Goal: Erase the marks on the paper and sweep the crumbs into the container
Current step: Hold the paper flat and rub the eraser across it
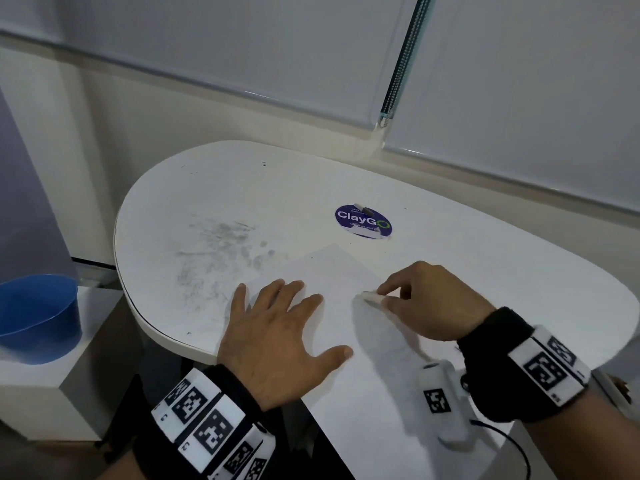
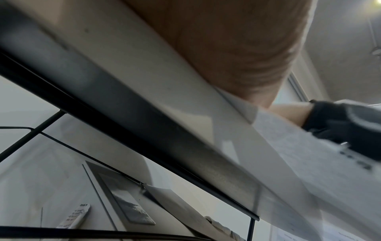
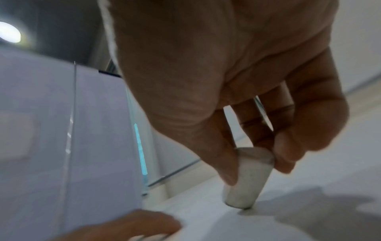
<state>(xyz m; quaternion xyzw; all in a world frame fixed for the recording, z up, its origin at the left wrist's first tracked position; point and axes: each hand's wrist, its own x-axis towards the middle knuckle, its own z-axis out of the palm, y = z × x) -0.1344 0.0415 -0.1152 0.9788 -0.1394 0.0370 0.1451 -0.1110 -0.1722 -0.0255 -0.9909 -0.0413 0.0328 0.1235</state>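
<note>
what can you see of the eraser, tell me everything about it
The eraser is a small, stubby white block with rounded ends, greyed and smudged from use, rubbery by its look. The right hand pinches it between thumb and fingertips near its top. It stands tilted, its lower end down on the white paper, casting a small shadow there. The left hand lies flat on the paper beside it, not touching it.

A white table (image 1: 450, 237) is showing grey smudges (image 1: 214, 247) and is carrying a round purple sticker (image 1: 363, 221) lettered in white and green. White paper (image 1: 339, 306) is lying on it. The eraser (image 3: 247, 179) is looking off-white, greyed at its tip. A blue container (image 1: 38, 317) is sitting on a white stand (image 1: 52, 393). Black wrist bands (image 1: 498, 341) are bearing black-and-white square-patterned tags (image 1: 211, 427).
</note>
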